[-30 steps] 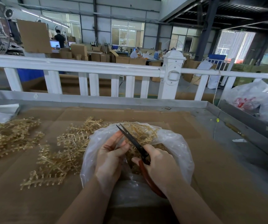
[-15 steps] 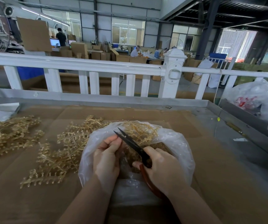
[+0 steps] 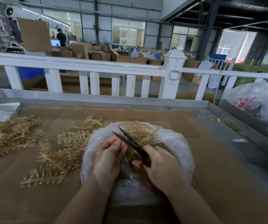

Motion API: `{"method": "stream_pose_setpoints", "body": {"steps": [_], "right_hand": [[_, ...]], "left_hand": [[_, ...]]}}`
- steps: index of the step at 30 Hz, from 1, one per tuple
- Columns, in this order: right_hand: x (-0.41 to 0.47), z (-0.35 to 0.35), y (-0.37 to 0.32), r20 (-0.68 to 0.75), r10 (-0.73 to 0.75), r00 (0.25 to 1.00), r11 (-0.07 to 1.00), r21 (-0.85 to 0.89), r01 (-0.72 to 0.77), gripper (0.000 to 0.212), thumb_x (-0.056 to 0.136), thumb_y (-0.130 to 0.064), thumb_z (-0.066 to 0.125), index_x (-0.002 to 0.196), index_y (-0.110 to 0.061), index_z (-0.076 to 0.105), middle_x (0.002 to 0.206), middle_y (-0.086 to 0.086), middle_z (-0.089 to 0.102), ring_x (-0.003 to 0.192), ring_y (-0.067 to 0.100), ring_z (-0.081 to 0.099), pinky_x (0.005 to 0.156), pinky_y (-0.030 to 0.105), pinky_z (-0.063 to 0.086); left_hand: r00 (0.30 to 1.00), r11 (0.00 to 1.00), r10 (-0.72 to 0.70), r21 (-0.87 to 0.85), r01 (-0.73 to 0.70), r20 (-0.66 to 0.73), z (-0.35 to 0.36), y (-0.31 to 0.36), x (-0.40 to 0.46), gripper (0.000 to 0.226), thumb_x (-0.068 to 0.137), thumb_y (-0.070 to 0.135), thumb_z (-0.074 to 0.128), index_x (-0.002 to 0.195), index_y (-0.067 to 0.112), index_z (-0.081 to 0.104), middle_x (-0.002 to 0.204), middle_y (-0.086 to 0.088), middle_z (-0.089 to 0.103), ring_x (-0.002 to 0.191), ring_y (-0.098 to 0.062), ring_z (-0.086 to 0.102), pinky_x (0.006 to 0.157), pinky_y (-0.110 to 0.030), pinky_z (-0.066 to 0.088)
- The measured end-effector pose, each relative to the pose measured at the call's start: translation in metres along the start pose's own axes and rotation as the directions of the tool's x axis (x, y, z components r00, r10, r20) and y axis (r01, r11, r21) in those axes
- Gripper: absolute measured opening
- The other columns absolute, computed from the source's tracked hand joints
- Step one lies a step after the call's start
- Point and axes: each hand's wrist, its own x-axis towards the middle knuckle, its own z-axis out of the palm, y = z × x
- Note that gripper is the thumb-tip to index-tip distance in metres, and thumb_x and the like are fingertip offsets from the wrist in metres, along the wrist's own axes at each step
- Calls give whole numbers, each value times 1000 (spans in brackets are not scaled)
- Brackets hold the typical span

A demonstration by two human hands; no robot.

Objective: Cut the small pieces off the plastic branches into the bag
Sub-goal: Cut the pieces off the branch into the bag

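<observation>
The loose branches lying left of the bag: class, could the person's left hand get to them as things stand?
Probably yes. The branches lie uncovered on the cardboard just left of the bag, on the left hand's own side, with nothing between. But that hand seems to pinch something thin at the scissors, so it must let go first.

golden branches [image 3: 60, 152], clear bag [image 3: 178, 147], black-bladed red-handled scissors [image 3: 130, 142]
</observation>
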Motion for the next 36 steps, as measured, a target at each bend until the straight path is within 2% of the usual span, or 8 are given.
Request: {"method": "stream_pose_setpoints", "body": {"steps": [3, 5, 9, 13, 17, 21, 27, 36], "right_hand": [[1, 1, -3, -5, -4, 1000, 1000, -8, 4, 42, 87, -60, 50, 115, -30, 58, 96, -10, 63, 90, 7, 56, 77, 15, 40], [2, 2, -3, 3, -2, 1000, 1000, -4, 2, 43, 88, -60, 48, 117, -30, 56, 97, -9, 63, 91, 8, 56, 79, 17, 43], [2, 2, -3, 0, 6, 1000, 1000, -5, -6, 43, 88, -60, 49, 118, -31, 56, 99, -8, 63, 92, 9, 57, 81, 21, 47], [1, 1, 0, -49, 11, 999, 1000, -24, -12, 39, 86, -56, 55, 113, -28, 60, 94, -7, 64, 87, 11, 58, 77, 22, 46], [0, 2, 3, -46, 16, 999, 998, -54, -19, 39, 85, -54, 59, 113, -28, 61, 93, -7, 65, 87, 12, 59, 76, 23, 46], [-3, 3, 1, -74, 1, 997, 998, -63, -6, 42, 83, -58, 59, 111, -27, 62, 91, -7, 65, 85, 12, 60, 73, 22, 47], [-1, 7, -2, -4, 8, 1000, 999, -32, -8, 48, 87, -63, 45, 122, -31, 52, 109, -7, 59, 103, 12, 53, 87, 24, 46], [2, 6, -4, -4, 19, 1000, 1000, -24, -19, 41, 88, -59, 48, 118, -31, 53, 101, -8, 61, 97, 11, 55, 83, 23, 46]], "left_hand": [[1000, 1000, -6, 14, 6, 9, 0, 0, 1, 14, 92, -2, 51, 98, 4, 62, 78, -7, 71, 65, -11, 70, 62, -19, 58], [1000, 1000, -7, 13, 7, 19, 1, -1, 2, 14, 93, -2, 50, 97, 5, 61, 80, -8, 70, 64, -11, 69, 64, -19, 58], [999, 999, -1, 37, -1, 51, -1, -1, 4, 15, 92, -1, 51, 98, 4, 64, 85, -9, 71, 70, -13, 69, 65, -20, 58], [997, 994, 18, 107, -26, 82, 0, -2, 3, 17, 90, 1, 54, 99, 3, 68, 89, -9, 73, 77, -14, 69, 66, -19, 57], [998, 989, 9, 148, -17, 56, 3, -1, 2, 13, 89, -1, 55, 86, 2, 67, 72, -7, 70, 61, -9, 67, 56, -16, 55], [999, 993, -8, 119, 3, 46, 2, 1, 1, 23, 93, -4, 47, 80, 5, 64, 65, -5, 69, 57, -9, 66, 55, -17, 55], [997, 996, -38, 77, 33, 61, -1, 0, 3, 26, 96, -2, 43, 84, 9, 63, 66, -1, 70, 57, -8, 67, 65, -22, 52], [987, 998, -45, 60, 36, 152, -3, 0, 3, 21, 95, 0, 45, 88, 4, 65, 71, -4, 72, 61, -8, 69, 57, -19, 56]]}}
